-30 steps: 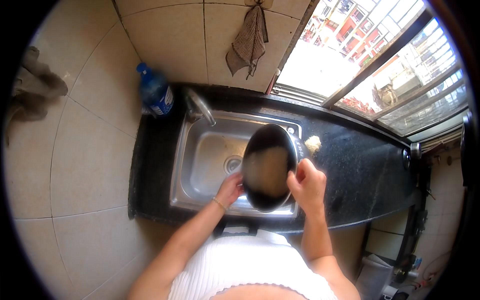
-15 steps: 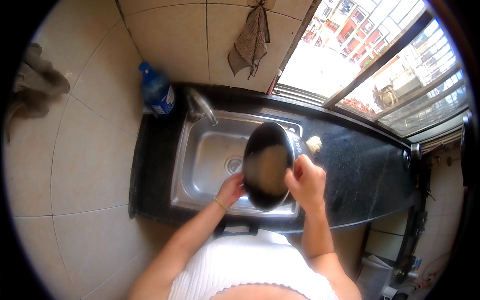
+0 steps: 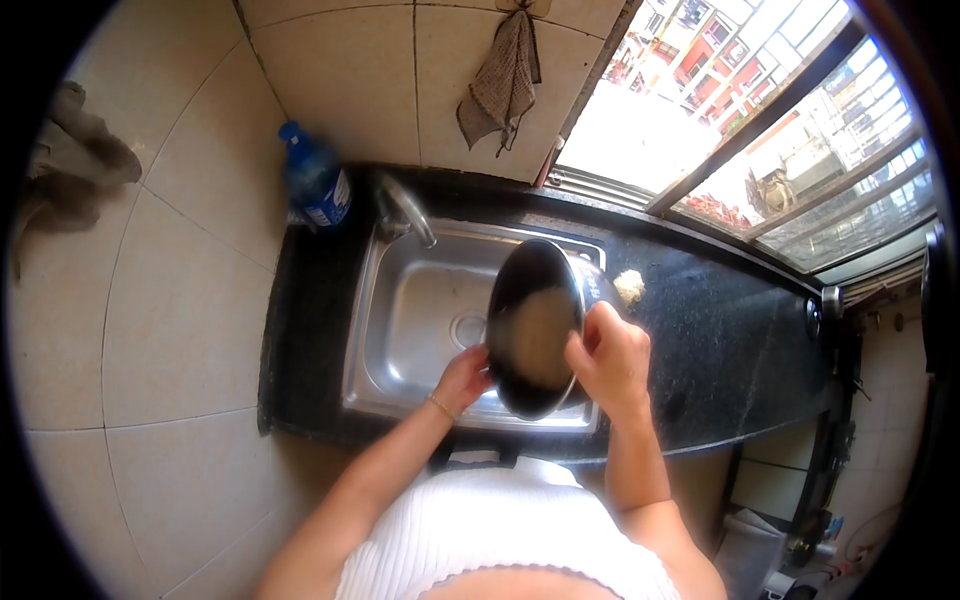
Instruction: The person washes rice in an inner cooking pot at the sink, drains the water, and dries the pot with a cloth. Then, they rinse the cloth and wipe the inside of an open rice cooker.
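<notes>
Pinching the right rim of a dark, round pot (image 3: 515, 275), the right hand (image 3: 612, 352) has its thumb over the edge and fingers curled outside. The left hand (image 3: 465, 378) touches the pot's left side; its fingertips are partly hidden, so can't tell how closed that grip is. Pot's tipped leftward above the right part of a rectangular stainless-steel sink (image 3: 420, 290), with blurry pale tan contents (image 3: 542, 340) inside. Sink's set in a glossy black counter (image 3: 720, 320), pale fluffy lump (image 3: 629, 287) just beside the pot. Curved metal faucet (image 3: 408, 215), blue plastic bottle (image 3: 316, 185) behind it, brown cloth (image 3: 505, 85) hanging on beige tiles (image 3: 190, 330), bright barred window (image 3: 760, 120) at right.
</notes>
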A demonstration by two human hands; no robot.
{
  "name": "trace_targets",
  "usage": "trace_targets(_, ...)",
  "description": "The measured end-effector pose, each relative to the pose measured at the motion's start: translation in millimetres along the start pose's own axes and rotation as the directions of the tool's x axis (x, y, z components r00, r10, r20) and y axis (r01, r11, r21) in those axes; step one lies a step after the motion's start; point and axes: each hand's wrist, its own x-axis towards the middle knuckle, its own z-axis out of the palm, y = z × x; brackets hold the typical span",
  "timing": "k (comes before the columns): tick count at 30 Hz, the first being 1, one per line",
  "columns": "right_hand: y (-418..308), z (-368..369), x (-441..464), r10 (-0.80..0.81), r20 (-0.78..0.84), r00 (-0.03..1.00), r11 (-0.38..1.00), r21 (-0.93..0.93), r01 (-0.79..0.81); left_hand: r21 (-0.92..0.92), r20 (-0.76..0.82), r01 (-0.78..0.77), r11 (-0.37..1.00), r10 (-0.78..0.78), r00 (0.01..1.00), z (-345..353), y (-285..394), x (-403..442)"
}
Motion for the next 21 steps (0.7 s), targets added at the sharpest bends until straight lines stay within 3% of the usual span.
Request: trace_targets(21,-12,4,4,-0.047,0.020,0.999,0.998,-0.037,0.048,-0.045,0.089,0.021,0.999,-0.017,0.996,-10,-8,4)
